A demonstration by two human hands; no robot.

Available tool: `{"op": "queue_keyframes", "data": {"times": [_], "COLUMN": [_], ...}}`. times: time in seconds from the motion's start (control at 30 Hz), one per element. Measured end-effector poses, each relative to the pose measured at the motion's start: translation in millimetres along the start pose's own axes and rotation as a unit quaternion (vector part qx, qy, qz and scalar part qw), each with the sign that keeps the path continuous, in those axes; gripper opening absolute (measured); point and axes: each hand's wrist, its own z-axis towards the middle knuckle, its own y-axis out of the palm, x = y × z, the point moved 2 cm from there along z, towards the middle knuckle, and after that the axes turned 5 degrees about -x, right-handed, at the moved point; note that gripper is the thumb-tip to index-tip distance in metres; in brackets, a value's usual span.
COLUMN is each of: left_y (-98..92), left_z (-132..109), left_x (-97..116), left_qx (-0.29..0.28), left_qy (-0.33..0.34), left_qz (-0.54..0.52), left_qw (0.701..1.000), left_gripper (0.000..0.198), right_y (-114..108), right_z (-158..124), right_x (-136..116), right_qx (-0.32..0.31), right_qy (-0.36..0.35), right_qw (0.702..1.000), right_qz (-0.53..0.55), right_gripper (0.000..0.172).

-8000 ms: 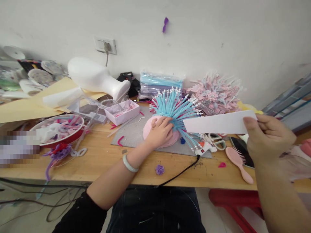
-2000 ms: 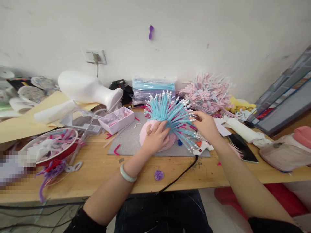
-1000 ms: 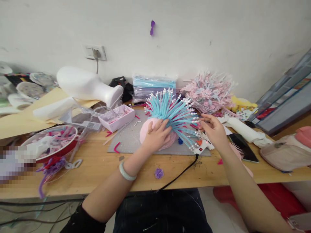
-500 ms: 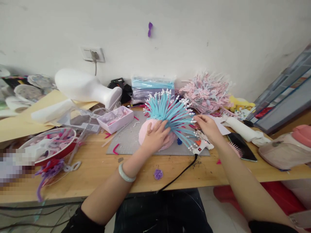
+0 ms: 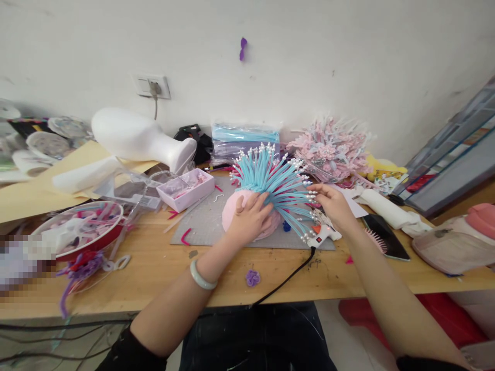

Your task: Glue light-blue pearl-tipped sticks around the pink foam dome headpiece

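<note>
A pink round base (image 5: 231,206) lies on the grey mat, with a fan of light-blue pipe cleaners (image 5: 257,172) tipped with white pearl beads spreading from it. My left hand (image 5: 251,215) is laid over the base, its fingers curled around where the blue stems gather. To the right of the fan, my right hand (image 5: 328,201) pinches the pearl-beaded end of a blue pipe cleaner between thumb and fingers. Just below that hand sits a white glue gun (image 5: 323,236) with an orange part, close to the lowest beaded tips.
The grey cutting mat (image 5: 204,226) lies under the work. A lilac box (image 5: 185,190), a white foam head (image 5: 131,136) and a red-rimmed tray (image 5: 112,232) stand left. Pink beaded pieces (image 5: 332,149) are behind, a hairbrush (image 5: 374,239) right. A black cord (image 5: 288,278) crosses the table edge.
The view has shifted slightly. My right hand stays at the beaded tips on the right, with only a small movement of its fingers. My left hand keeps its place on the base.
</note>
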Motion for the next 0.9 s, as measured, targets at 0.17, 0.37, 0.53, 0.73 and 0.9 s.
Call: {"op": "queue_keyframes", "data": {"times": [0.17,0.37,0.53,0.73,0.9], "left_y": [-0.4,1.9,5.3,5.9,6.7], "left_z": [0.4,-0.5,-1.2,-1.3,-1.2], "left_x": [0.4,1.2,0.9,1.2,1.9], "left_qx": [0.0,0.01,0.018,0.022,0.028], "left_qy": [-0.003,-0.001,0.009,0.023,0.022], "left_qz": [-0.005,0.003,0.008,0.002,-0.015], "left_qw": [1.0,1.0,1.0,0.999,0.999], "left_gripper": [0.025,0.025,0.025,0.027,0.032], "right_y": [1.5,3.5,9.6,13.5,15.1], "right_z": [-6.5,-6.3,-3.0,2.3,5.2], "right_x": [-7.7,-15.9,-17.7,-17.4,-17.8], "right_qx": [-0.084,-0.062,-0.047,-0.013,-0.044], "right_qy": [-0.041,-0.073,-0.081,-0.024,-0.054], "right_qw": [0.995,0.986,0.991,0.999,0.995], "right_qz": [-0.04,-0.135,-0.09,-0.04,-0.068], "right_gripper": [0.039,0.042,0.032,0.028,0.029]}}
